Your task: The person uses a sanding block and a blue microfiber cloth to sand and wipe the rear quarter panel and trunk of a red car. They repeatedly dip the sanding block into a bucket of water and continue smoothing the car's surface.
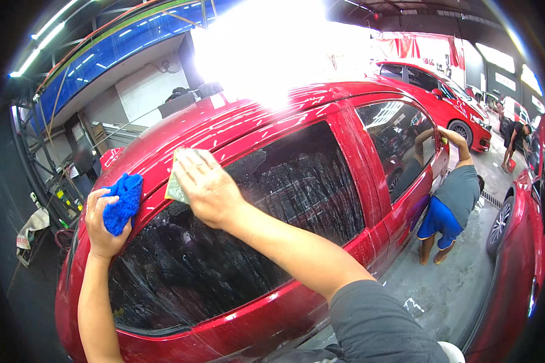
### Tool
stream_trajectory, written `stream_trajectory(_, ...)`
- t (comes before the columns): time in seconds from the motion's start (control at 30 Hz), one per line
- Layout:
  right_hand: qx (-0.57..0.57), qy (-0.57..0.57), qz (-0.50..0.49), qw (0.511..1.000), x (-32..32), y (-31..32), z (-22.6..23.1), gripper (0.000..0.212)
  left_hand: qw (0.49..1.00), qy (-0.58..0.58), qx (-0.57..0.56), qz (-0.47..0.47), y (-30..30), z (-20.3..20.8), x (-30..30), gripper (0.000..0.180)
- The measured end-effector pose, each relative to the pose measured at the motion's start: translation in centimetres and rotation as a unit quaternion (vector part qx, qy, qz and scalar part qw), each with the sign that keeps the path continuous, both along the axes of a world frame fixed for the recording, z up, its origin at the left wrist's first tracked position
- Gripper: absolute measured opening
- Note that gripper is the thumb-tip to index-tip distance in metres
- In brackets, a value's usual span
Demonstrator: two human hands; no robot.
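A bunched blue microfiber cloth [124, 204] is gripped in my left hand [100, 230], close to the rear part of a red car [297, 305]. My right hand [209, 192] presses a pale green and yellow sponge [176, 187] onto the painted frame just above the rear side window. The fingers lie over the sponge and hide part of it. Below my hands, the dark window glass [224, 266] is covered with whitish streaks and runs of liquid. Wet-looking shine and pale marks lie along the roof edge [257, 130].
To the right, a co-worker in a grey shirt and blue shorts [445, 221] bends at the car's front door. Another red car [521, 260] flanks the wet floor [442, 290]. A third [430, 91] stands beyond. Far right, another person [516, 142] stoops near a red bucket [511, 164].
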State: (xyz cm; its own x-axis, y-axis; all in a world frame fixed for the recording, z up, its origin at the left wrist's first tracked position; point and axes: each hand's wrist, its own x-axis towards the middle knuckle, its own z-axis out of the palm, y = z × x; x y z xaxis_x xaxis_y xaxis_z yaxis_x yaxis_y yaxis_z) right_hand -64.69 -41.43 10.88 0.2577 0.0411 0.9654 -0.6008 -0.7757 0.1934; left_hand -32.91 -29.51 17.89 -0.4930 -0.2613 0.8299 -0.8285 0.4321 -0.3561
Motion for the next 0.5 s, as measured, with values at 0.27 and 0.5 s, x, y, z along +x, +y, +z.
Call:
stream_trajectory(0.27, -0.076, -0.12, -0.255, 0.957, -23.5, -11.4, 2.7, 0.026, 1.0, 0.005, -0.023, -0.004, 2.6, -1.5, 4.5, 0.062)
stream_trajectory(0.5, -0.013, 0.007, 0.006, 1.0, -0.4, 0.1, -0.1, 0.045, 1.0, -0.008, -0.015, 0.001, 3.7, -2.0, 5.7, 0.062)
